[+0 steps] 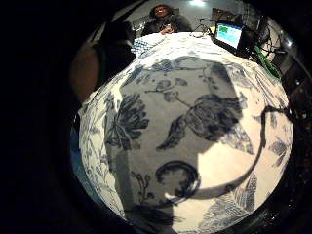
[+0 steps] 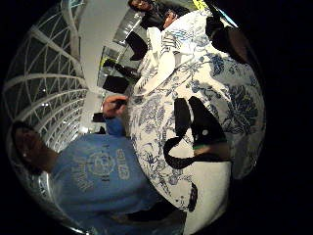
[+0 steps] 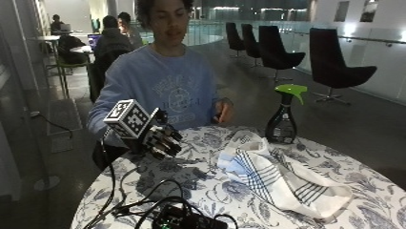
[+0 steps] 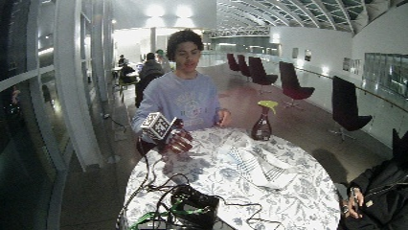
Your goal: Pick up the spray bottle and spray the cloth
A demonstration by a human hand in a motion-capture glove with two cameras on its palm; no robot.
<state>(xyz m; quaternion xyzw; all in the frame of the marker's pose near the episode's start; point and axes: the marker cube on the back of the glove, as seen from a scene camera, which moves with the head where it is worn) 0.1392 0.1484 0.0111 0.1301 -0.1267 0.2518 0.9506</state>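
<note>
Gloved right hand (image 3: pixel 160 141) hovers above the table's near edge, fingers (image 3: pixel 170 143) loosely curled downward, holding nothing. Spray bottle (image 3: pixel 283 117) stands upright on the floral tablecloth (image 3: pixel 209 191), well apart from the hand, across the table: dark body, bright green trigger head. Crumpled white cloth (image 3: pixel 279 179) with dark stripes lies between, near the bottle. Bottle label unreadable; bare hand (image 3: pixel 221 110) partly hidden behind the table edge.

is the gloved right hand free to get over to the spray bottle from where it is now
Probably yes: the gloved right hand holds nothing above the table's near side; the spray bottle stands upright across it, with only the crumpled cloth lying low between them.
</note>
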